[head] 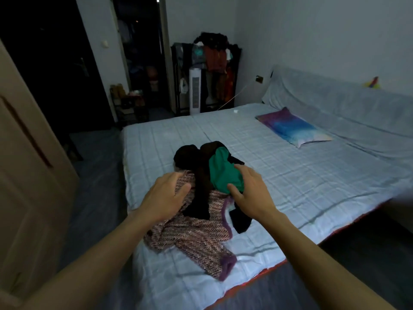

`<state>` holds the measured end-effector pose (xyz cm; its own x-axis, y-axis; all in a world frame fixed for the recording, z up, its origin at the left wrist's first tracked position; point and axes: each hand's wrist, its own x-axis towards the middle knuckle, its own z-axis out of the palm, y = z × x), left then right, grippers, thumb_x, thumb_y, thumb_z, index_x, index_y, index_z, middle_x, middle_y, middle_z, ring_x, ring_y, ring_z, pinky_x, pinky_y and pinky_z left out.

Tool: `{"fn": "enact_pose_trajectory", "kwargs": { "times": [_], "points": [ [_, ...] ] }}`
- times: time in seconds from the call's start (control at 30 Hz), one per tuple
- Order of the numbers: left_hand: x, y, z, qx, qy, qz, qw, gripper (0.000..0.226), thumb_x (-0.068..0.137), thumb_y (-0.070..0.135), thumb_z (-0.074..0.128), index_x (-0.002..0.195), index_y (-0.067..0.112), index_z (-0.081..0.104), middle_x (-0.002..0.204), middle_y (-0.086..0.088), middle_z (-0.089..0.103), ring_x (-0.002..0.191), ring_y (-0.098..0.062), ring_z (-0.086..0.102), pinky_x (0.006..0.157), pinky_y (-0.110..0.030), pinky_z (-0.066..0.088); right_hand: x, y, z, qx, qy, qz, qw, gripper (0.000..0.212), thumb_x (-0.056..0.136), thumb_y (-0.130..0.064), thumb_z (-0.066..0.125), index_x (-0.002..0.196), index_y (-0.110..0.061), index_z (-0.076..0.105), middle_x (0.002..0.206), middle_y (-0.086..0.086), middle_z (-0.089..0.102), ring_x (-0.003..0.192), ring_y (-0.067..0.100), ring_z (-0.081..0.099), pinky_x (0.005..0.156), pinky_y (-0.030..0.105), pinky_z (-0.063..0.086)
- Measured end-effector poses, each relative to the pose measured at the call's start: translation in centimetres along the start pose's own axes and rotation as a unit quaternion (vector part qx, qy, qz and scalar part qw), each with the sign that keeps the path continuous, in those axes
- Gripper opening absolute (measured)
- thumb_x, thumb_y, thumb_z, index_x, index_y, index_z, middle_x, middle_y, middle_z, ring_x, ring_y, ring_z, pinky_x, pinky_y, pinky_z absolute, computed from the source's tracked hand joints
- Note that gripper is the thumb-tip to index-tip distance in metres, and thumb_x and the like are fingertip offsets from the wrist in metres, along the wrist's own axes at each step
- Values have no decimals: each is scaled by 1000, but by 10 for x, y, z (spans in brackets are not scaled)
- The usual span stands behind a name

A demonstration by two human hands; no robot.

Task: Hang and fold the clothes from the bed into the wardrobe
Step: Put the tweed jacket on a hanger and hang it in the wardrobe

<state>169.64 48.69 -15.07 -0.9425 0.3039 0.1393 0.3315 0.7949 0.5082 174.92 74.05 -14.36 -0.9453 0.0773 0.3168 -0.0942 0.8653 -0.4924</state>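
A beige door panel [26, 175] is cut off at the left, and the dark doorway [55, 74] behind it shows nothing. My left hand [166, 195] rests, fingers spread, on the patterned garment [196, 236], near the left edge of the bed [312, 186], with open floor beside it. Black clothes [199, 193] lie half buried. My right hand [250, 191], fingers loosely spread, touches the green garment [223, 173]. A pillow [292, 128] lies well apart on the right.

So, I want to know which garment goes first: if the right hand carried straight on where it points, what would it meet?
The right hand would most likely meet the green garment first; its thumb may touch it now, though depth is unclear.
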Motion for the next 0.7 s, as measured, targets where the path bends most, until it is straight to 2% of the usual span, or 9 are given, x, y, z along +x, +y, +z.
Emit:
{"fn": "enact_pose_trajectory", "kwargs": {
  "times": [0.13, 0.27, 0.43, 0.6, 0.7],
  "points": [
    [31, -13, 11, 5, -4, -21, 1000, 73, 88, 71, 28, 137, 22, 48, 135, -3, 55, 124, -21, 49, 104, -41, 42, 36, 12, 28, 20, -27, -14, 999, 67, 90, -47, 51, 146, -13, 40, 146, 9, 46, 135, 28, 41, 112, 40, 33],
    [75, -32, 35, -32, -6, -50, 998, 49, 99, 50, 44, 134, 16, 51, 136, -4, 55, 125, -22, 51, 102, -34, 41, 81, 28, 57, 31, -41, -25, 998, 64, 92, -40, 61, 146, -13, 40, 145, 9, 47, 134, 26, 42, 110, 35, 31],
    [127, -63, 65, -83, 10, -91, 992, 61, 98, 57, 40, 142, 16, 44, 145, -6, 49, 131, -22, 46, 108, -44, 41, 142, 32, 86, 11, -74, -38, 996, 65, 90, -45, 60, 144, -13, 42, 144, 8, 49, 133, 25, 43, 109, 33, 32],
    [161, -113, 77, -116, 15, -150, 982, 55, 99, 52, 44, 139, 15, 48, 142, -6, 52, 129, -22, 49, 107, -40, 41, 206, 24, 135, 9, -128, -85, 988, 78, 84, -68, 44, 143, -18, 43, 141, 5, 50, 132, 22, 44, 110, 35, 36],
    [169, -144, 77, -111, 26, -194, 974, 51, 99, 50, 45, 135, 15, 51, 137, -6, 55, 123, -23, 52, 102, -38, 43, 235, 14, 166, 35, -159, -106, 981, 74, 87, -67, 43, 143, -19, 43, 142, 2, 50, 131, 19, 43, 111, 36, 36]
  ]
}}
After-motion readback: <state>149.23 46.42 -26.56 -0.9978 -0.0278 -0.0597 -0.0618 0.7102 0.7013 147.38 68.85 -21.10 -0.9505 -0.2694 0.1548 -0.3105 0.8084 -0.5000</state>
